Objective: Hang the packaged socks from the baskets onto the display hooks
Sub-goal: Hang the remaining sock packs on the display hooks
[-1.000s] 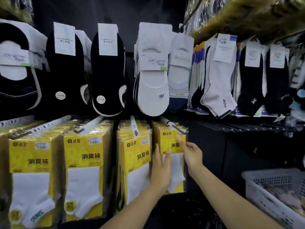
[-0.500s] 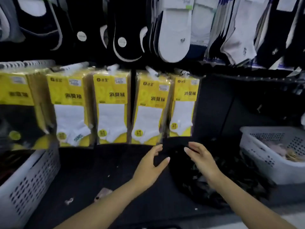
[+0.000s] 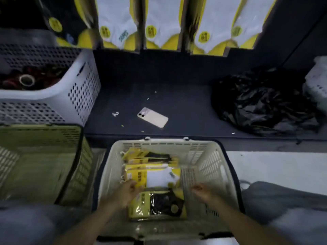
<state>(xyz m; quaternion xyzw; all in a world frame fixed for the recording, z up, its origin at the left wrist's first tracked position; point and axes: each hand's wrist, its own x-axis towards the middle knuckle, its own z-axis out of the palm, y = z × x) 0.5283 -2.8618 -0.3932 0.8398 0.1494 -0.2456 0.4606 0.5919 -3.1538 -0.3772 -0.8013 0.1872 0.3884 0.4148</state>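
In the head view, looking steeply down, a cream basket point(image 3: 208, 156) stands on the floor against the shelf edge, and the packaged socks lie flat inside it. A white-sock pack point(image 3: 155, 175) is in the middle, a black-sock pack point(image 3: 159, 204) lies nearest the person, and more yellow packs point(image 3: 150, 156) are stacked at the far end.

The left hand point(image 3: 126, 190) is at the near left corner of the white-sock pack with its fingers point(image 3: 135, 185) curled at the pack's edge. Blur hides whether they pinch it or only touch it. The right hand point(image 3: 203, 191) hangs over the bare right side of the basket, fingers loosely bent and holding nothing.

The hung packs point(image 3: 159, 23) fill the top of the frame. A phone point(image 3: 152, 117), a small loose hook point(image 3: 115, 114) and a black plastic bag point(image 3: 261, 103) lie on the shelf. A white perforated basket point(image 3: 79, 96) is on the left of the shelf, and a green basket point(image 3: 40, 156) sits below it.

These packs look light and flat. The card backing is probably fairly stiff, and the glossy film is probably slippery. A pinch across the card header near the hanging hole should hold best, because that end has to meet the display hook. Lifting one pack may drag the pack under it along.
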